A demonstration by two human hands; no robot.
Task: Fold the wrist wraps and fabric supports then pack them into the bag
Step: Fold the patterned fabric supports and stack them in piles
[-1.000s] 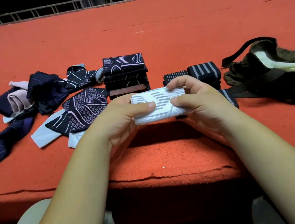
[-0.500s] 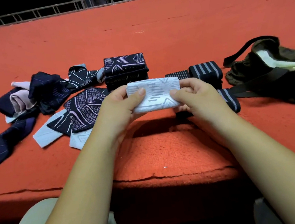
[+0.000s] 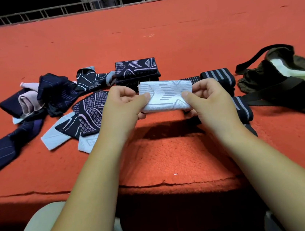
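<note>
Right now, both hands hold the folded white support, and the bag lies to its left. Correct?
No. The bag lies to its right, not left, as the head view shows. The left hand and right hand do hold the folded white support.

With the white folded knit support [image 3: 166, 96] as centre: the stack of folded dark patterned supports [image 3: 136, 69] lies just behind at 12 o'clock. The loose heap of dark and pale fabric supports [image 3: 56, 99] lies at 9, the rolled black striped wrist wraps [image 3: 217, 76] at 2, and the olive-brown fabric bag [image 3: 279, 70] farther out at 3, all on the orange-red carpeted platform [image 3: 171, 151].
</note>
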